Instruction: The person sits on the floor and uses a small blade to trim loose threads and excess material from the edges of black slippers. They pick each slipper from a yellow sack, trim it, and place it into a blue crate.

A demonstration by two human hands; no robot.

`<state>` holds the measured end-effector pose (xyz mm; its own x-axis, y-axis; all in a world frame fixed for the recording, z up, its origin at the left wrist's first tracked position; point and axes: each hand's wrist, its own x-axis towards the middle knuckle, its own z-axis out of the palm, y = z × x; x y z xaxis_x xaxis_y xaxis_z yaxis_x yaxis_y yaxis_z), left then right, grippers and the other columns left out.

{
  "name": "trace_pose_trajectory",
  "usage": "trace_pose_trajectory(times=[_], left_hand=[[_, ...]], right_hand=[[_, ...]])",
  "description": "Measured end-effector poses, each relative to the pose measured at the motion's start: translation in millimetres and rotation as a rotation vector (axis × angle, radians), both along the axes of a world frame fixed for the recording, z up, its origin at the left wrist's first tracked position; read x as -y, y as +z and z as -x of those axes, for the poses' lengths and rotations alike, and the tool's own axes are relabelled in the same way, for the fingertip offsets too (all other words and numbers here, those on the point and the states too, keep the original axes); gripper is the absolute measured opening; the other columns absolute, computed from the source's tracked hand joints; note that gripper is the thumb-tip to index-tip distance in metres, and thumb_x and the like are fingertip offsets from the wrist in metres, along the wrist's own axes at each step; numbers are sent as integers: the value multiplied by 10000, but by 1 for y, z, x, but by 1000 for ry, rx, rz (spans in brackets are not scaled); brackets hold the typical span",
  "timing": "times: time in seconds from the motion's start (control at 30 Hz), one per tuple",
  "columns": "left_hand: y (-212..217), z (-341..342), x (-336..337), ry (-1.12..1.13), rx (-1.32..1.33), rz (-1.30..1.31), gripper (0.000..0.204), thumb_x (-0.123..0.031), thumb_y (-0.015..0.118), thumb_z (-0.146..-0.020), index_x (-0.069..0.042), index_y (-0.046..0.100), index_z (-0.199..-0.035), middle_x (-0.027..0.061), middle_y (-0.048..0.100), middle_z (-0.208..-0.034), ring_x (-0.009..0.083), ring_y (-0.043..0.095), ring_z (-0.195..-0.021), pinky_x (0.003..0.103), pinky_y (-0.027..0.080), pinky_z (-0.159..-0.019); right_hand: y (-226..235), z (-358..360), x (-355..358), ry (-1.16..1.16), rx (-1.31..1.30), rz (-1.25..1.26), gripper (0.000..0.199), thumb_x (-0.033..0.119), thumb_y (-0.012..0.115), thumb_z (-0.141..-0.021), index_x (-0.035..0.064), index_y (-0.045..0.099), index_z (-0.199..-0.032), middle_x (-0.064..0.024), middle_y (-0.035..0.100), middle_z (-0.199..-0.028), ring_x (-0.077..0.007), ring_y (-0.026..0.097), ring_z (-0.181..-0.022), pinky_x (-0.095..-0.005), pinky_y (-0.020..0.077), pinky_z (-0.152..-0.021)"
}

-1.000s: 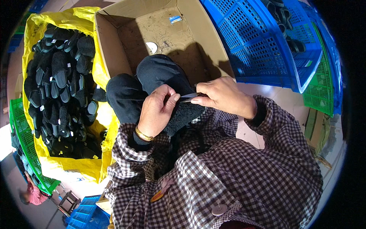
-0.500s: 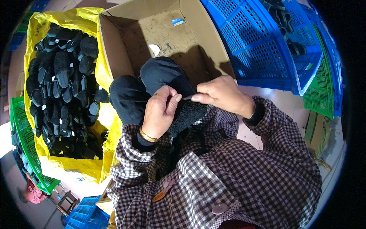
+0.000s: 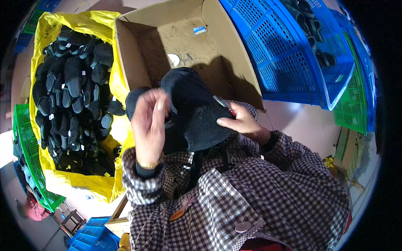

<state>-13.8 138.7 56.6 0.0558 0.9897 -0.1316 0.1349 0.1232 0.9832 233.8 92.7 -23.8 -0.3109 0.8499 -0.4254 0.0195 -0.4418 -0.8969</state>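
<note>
My right hand [image 3: 245, 121] is closed around a small red-handled metal tool [image 3: 222, 102] that looks like snips; its grey tip points up and left over my lap. My left hand [image 3: 148, 123] is raised at the left knee, its fingers curled and smeared by motion, so whether anything is in them does not show. Dark cloth [image 3: 205, 125] covers my lap and knees between the two hands, with pale specks on it. To the left, a yellow sack [image 3: 125, 79] holds many black fuzzy slippers [image 3: 72, 77] with grey soles.
An open cardboard box [image 3: 222, 31] stands just beyond my knees, with a white disc [image 3: 174, 59] and a blue-white scrap [image 3: 200, 30] on its bottom. Blue baskets [image 3: 272, 50] with dark footwear rise at right; green crates [image 3: 354, 100] flank both sides. A person [image 3: 35, 209] is far left.
My hands, which met over a black fuzzy piece on my lap, are now apart. The left has lifted leftward, the right lowered slightly; the red-handled tool now shows and the fuzzy piece is out of sight.
</note>
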Motion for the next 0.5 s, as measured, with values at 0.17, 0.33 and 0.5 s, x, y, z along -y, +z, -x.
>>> trace_pose_trajectory(times=[0.17, 0.33, 0.5], left_hand=[[2, 4, 49, -122, -209, 89, 189, -110, 614, -912, 50, 612, -1012, 130, 635, -854, 141, 631, -737, 264, 501, -680], [-32, -19, 43, 18, 192, 105, 263, -92, 603, -922, 47, 532, -1133, 50, 583, -958, 111, 574, -870, 233, 458, -791], [-36, -30, 36, 89, 602, 207, 217, -69, 585, -931, -7, 527, -1132, -7, 585, -1025, 65, 523, -938, 195, 407, -839]], right_hand=[[45, -10, -17, -179, 230, -340, 320, 119, 687, -841, -8, 553, -1103, 21, 578, -885, -63, 494, -795, -221, 432, -715], [89, 1, -30, 61, 592, -615, 320, 129, 725, -792, 3, 517, -1000, -118, 615, -746, -204, 614, -664, -308, 470, -590], [86, 25, -27, 46, 682, -689, 516, 255, 753, -759, 38, 506, -1157, -195, 664, -901, -345, 670, -792, -413, 528, -661]])
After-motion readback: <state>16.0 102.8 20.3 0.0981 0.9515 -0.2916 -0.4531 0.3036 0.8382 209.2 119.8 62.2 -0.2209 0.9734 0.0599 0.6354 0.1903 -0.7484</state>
